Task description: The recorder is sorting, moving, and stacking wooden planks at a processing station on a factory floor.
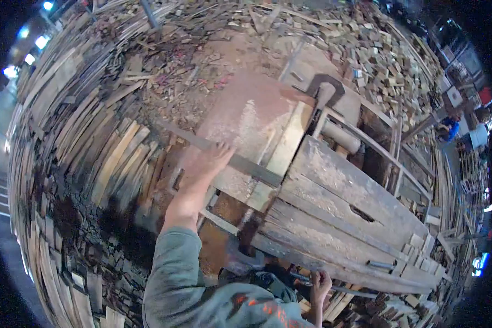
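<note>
My left hand [220, 157] is stretched forward over a reddish-brown work table [199, 169], its fingers bent over a long, flat wooden board [257, 171]. The board lies slantwise, its right end against a pale strip [292, 134] along the table's edge. Low in the view, beside the front edge of a planked wooden bench [333, 229], is my right hand [321, 283]. Its fingers are curled together; what they hold, if anything, is too small to make out. A dark curved metal piece [325, 85] rises at the far end of the pale strip.
Small wood blocks [418, 249] and a short dark tube [381, 265] lie on the bench's right end. Long wood strips [115, 158] are stacked at left. A large heap of cut blocks [388, 60] fills the far right. Beyond the bench is a roller-like cylinder [341, 136].
</note>
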A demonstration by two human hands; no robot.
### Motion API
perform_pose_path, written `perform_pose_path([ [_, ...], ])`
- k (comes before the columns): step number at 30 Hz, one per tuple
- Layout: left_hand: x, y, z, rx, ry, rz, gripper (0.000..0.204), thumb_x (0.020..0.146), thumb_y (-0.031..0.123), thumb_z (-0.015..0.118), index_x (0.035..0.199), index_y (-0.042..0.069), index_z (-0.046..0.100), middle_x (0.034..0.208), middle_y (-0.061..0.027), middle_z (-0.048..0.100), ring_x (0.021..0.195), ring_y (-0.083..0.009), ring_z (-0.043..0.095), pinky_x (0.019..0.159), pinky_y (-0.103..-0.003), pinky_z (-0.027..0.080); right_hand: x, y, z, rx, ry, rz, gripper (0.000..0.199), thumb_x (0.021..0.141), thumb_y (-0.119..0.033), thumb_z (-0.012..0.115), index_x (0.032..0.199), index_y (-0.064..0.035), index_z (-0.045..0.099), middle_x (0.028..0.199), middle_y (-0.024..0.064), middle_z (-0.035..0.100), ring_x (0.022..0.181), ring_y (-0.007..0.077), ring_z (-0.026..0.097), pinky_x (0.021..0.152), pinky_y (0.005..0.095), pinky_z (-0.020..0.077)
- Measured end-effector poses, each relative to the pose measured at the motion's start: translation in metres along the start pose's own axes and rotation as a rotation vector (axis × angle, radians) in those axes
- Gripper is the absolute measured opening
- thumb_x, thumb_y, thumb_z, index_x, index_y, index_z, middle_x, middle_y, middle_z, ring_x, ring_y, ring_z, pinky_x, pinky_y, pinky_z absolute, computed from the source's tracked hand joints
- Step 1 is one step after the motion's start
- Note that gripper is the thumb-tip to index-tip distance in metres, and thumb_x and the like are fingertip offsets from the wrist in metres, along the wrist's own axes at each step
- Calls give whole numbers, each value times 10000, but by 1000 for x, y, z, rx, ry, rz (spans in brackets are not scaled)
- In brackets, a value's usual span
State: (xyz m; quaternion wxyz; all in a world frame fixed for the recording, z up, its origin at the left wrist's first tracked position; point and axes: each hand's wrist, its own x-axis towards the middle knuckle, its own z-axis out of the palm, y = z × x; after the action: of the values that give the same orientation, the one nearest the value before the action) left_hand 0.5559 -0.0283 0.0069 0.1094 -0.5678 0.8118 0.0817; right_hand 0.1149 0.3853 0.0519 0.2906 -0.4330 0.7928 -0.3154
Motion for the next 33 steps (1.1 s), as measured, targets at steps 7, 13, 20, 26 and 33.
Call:
perform_pose_path([
  [7,3,-31,16,1,-49,270,622,899,160,627,1476,161,396,1463,-135,438,1377,-297,401,1169,-463,289,26,-12,44,98,8,-55,186,943,-146,596,868,23,623,654,8,521,627,69,467,568,253,397],
  [13,-44,-7,-14,-201,144,572,602,881,113,616,1456,171,449,1291,-181,522,1211,-391,511,1027,-481,463,34,-61,62,94,-30,-68,194,917,-147,615,826,24,597,651,48,519,626,126,501,580,293,422],
  [20,101,-3,-293,-261,1004,750,205,928,217,566,914,18,614,857,-158,621,923,-271,590,842,-443,447,38,-68,51,88,59,-87,205,889,-172,651,919,30,655,716,84,594,656,146,582,615,303,466],
  [26,182,-6,-351,-531,1463,-22,745,912,145,592,1546,35,215,1524,-251,335,1395,-426,325,1165,-480,261,16,-93,42,134,172,-59,189,923,-127,618,988,48,652,733,51,610,672,115,569,618,267,462],
  [33,43,132,-184,-956,888,328,850,908,223,673,1564,50,161,1531,-270,301,1442,-394,284,1183,-471,266,-24,-56,41,332,227,13,175,961,-108,597,1010,56,631,786,46,610,751,96,546,685,247,450],
])
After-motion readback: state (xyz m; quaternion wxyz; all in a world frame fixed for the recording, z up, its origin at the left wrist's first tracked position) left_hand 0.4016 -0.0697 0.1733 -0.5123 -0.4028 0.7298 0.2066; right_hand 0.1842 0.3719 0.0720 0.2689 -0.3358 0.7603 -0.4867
